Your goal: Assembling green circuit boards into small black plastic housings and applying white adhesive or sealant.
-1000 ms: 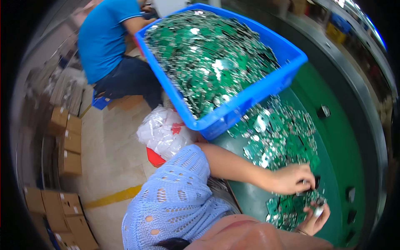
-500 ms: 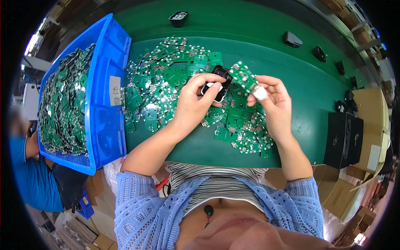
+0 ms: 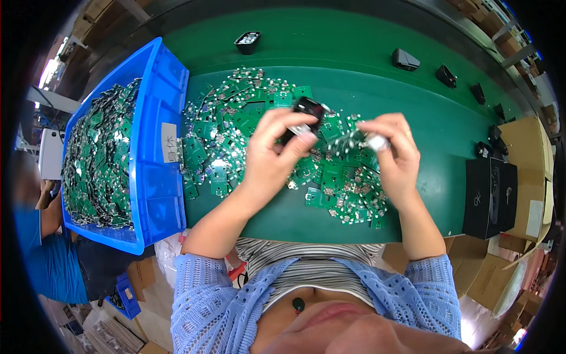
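My left hand (image 3: pixel 277 150) is closed around a small black plastic housing (image 3: pixel 309 112), blurred by motion. Between the thumb and fingers of my right hand (image 3: pixel 394 150) is a green circuit board (image 3: pixel 348 141), tilted and also smeared. A white wrap (image 3: pixel 377 142) covers the tip of my right thumb. Beneath both hands, a loose heap of green circuit boards (image 3: pixel 227 127) spreads over the green tabletop (image 3: pixel 424 200). Whether a wire joins the board to the housing cannot be made out now.
At the left stands a large blue bin (image 3: pixel 159 203) filled with circuit boards. Several black housings, one of them here (image 3: pixel 405 59), sit along the green belt at the back. A black box (image 3: pixel 489 197) and cardboard carton (image 3: pixel 533 177) are at right. A person in blue (image 3: pixel 53 253) is far left.
The circuit board in my right hand has come down and tilted over, and my right hand has shifted slightly right. The housing in my left hand has turned a little.
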A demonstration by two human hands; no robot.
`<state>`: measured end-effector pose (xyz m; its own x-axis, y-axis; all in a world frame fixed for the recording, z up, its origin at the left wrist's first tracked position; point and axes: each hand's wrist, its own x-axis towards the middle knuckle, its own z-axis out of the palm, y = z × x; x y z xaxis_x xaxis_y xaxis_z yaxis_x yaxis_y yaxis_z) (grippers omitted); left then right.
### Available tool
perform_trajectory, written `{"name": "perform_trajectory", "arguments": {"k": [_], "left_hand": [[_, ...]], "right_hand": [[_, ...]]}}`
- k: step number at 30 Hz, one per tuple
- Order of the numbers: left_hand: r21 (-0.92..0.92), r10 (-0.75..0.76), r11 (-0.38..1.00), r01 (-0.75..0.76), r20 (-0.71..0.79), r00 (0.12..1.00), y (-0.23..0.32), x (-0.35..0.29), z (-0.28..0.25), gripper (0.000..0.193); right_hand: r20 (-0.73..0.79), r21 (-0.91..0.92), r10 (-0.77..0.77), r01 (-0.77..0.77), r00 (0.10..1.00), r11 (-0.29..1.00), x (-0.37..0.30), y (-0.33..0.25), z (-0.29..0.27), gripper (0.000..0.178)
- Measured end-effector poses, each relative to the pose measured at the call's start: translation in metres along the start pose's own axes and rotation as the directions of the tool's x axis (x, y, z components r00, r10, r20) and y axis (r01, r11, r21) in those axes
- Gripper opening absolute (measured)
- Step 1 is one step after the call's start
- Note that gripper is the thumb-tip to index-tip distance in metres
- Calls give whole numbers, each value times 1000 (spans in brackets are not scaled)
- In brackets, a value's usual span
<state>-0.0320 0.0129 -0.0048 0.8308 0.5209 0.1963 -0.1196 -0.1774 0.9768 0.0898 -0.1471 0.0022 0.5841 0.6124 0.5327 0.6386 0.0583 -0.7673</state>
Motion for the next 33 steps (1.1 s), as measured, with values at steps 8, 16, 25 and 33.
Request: {"name": "perform_trajectory", "arguments": {"k": [8,16,25,33], "left_hand": [[155,99,981,-116,114,989,-5,-12,14,11],[-122,-52,991,58,53,997,-4,-7,13,9],[2,-36,999,36,99,994,-6,-7,16,14],[82,65,994,-72,79,995,-13,-8,17,11]], "right_hand": [[-51,385,191,-157,980,910,-10,-1,28,23],[274,433,417,-498,867,751,-18,6,22,15],[13,540,247,-215,969,814,-11,-7,12,26],[87,525,287,-289,954,801,-10,-4,13,27]]}}
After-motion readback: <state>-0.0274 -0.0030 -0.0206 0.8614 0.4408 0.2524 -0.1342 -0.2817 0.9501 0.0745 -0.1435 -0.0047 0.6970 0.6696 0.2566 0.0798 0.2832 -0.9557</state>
